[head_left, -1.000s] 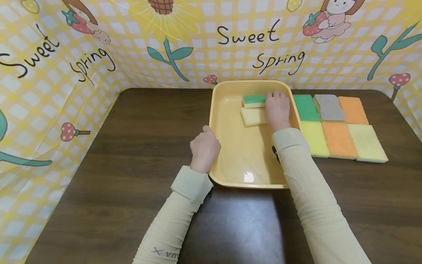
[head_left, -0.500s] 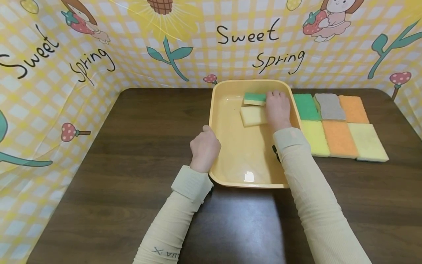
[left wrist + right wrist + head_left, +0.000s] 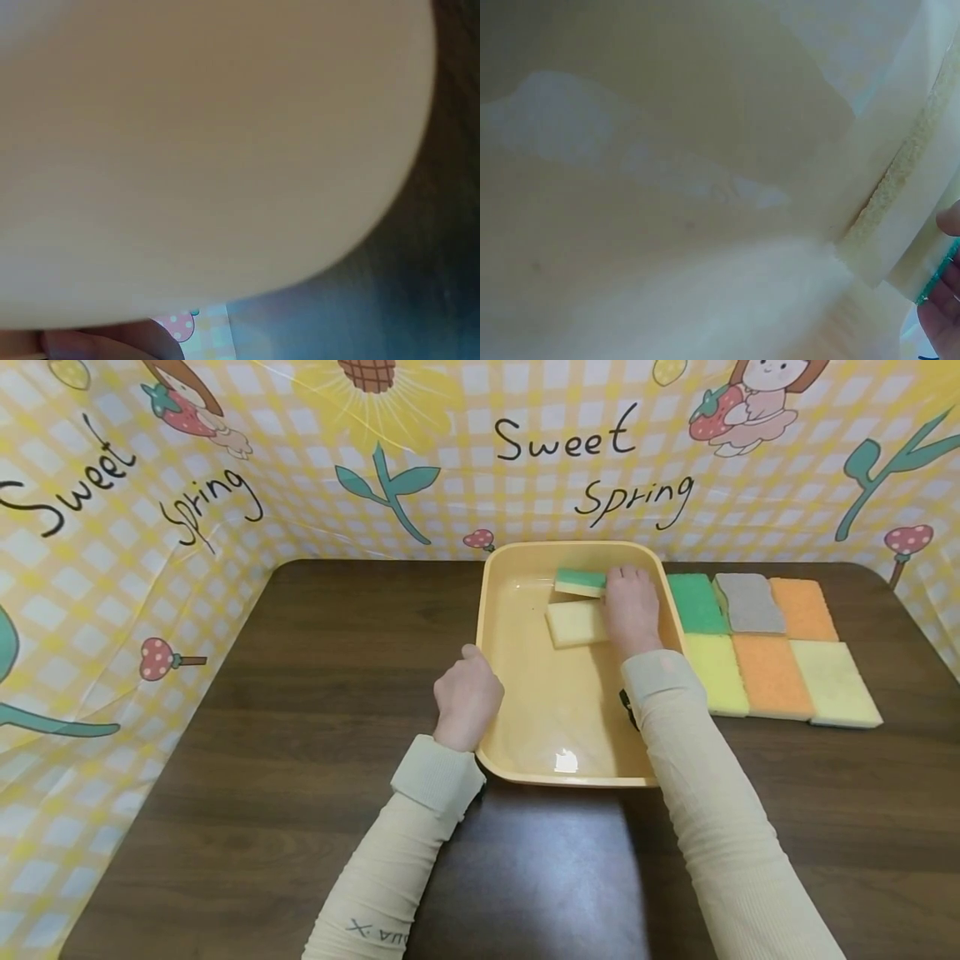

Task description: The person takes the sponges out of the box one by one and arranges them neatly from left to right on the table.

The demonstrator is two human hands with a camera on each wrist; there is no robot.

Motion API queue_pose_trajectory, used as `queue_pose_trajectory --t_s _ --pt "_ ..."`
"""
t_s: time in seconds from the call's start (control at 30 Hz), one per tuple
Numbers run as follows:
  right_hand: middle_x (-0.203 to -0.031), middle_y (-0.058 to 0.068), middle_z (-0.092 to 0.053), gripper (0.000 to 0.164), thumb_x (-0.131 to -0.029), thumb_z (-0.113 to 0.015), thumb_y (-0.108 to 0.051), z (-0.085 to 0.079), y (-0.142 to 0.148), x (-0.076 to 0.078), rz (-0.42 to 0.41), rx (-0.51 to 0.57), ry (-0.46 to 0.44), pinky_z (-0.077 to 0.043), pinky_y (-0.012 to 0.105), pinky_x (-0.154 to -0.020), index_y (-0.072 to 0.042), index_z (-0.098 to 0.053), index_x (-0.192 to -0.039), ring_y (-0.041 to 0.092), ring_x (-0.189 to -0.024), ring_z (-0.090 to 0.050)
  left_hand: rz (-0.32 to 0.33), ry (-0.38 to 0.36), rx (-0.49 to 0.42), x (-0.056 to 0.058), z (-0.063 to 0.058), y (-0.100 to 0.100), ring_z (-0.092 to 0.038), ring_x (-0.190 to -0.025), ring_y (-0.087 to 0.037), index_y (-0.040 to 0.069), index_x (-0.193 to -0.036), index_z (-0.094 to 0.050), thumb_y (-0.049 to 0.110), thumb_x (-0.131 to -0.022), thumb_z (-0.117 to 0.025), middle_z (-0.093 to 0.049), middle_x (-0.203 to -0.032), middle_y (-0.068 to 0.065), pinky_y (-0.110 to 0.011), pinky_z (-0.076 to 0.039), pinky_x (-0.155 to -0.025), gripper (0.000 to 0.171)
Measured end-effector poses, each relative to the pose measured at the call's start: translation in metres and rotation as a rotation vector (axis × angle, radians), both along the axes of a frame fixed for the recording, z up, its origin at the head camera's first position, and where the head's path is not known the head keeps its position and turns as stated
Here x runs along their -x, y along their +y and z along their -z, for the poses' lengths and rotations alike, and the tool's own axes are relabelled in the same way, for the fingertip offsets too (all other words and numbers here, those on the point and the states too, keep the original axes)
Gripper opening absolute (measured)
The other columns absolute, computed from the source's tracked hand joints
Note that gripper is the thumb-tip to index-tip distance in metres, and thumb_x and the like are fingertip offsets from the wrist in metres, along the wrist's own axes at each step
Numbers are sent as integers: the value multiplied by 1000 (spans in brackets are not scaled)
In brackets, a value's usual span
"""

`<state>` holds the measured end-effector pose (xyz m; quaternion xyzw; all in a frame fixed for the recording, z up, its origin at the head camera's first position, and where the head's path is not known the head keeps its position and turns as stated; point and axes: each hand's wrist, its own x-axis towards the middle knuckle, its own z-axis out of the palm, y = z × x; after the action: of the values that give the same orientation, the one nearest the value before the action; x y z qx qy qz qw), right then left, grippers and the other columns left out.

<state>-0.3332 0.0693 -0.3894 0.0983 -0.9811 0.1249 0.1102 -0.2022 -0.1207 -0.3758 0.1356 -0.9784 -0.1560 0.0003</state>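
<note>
A yellow plastic basin (image 3: pixel 517 768) stands on the table. My left hand (image 3: pixel 468 697) grips its left rim; in the left wrist view, fingers (image 3: pixel 112 343) show at the basin's edge. My right hand (image 3: pixel 632 610) is inside the basin, at the back right. It holds a sponge with a green scouring face (image 3: pixel 580 581), thumb on the pale side and fingers on the green side in the right wrist view. Just in front of it lies a pale yellow sponge (image 3: pixel 576 624) on the basin floor, its right end hidden by my hand.
Right of the basin, sponges lie flat in two rows: green (image 3: pixel 697 603), grey (image 3: pixel 750 603) and orange (image 3: pixel 806 610) behind, yellow (image 3: pixel 717 677), orange (image 3: pixel 772 677) and pale yellow (image 3: pixel 836 685) in front. A patterned cloth (image 3: pixel 300 510) hangs behind the dark wooden table (image 3: pixel 337 652).
The green-faced sponge in my right hand has shifted slightly back and to the right, widening its gap from the pale sponge. My left hand stays at the rim.
</note>
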Motion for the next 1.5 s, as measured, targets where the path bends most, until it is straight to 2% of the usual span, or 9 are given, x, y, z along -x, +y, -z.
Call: queue_pose_trajectory --t_s 0.4,0.6,0.93,1.17,1.5 --pt "-118 27 -56 27 -92 -55 -8 -6 -2 -4 14 30 -54 -49 48 -88 9 -54 -114 41 -107 -52 -8 -40 -16 2 -2 3 -69 -80 -34 0 -99 -50 11 -93 -48 -69 -86 -20 -47 -54 -69 13" --pt "-115 26 -56 27 -93 -55 -9 -9 -5 -8 8 15 -84 -51 48 -85 9 -53 -113 40 -104 -53 -11 -27 -15 1 -1 2 -69 -79 -35 0 -97 -51 11 -92 -49 -69 -86 -21 -47 -54 -68 12" --pt "-113 25 -59 29 -92 -59 -13 -18 -14 -16 -50 -52 -52 -53 49 -81 8 -56 -111 39 -103 -57 -16 -18 0 0 0 0 -69 -78 -35 0 -97 -51 10 -92 -48 -69 -85 -21 -47 -54 -67 12" --pt "-105 22 -61 22 -92 -59 -14 -28 -16 -23 -75 -26 -73 -53 48 -79 5 -57 -103 37 -98 -58 -15 -15 -4 0 0 -1 -69 -79 -36 0 -97 -51 10 -92 -47 -69 -86 -21 -48 -54 -68 12" --pt "-97 20 -61 18 -91 -57 -11 -39 -14 -33 -92 29 -81 -51 45 -76 5 -57 -100 33 -87 -57 -13 -26 -3 0 -1 0 -70 -80 -35 1 -98 -51 11 -91 -48 -69 -87 -21 -47 -54 -68 13"
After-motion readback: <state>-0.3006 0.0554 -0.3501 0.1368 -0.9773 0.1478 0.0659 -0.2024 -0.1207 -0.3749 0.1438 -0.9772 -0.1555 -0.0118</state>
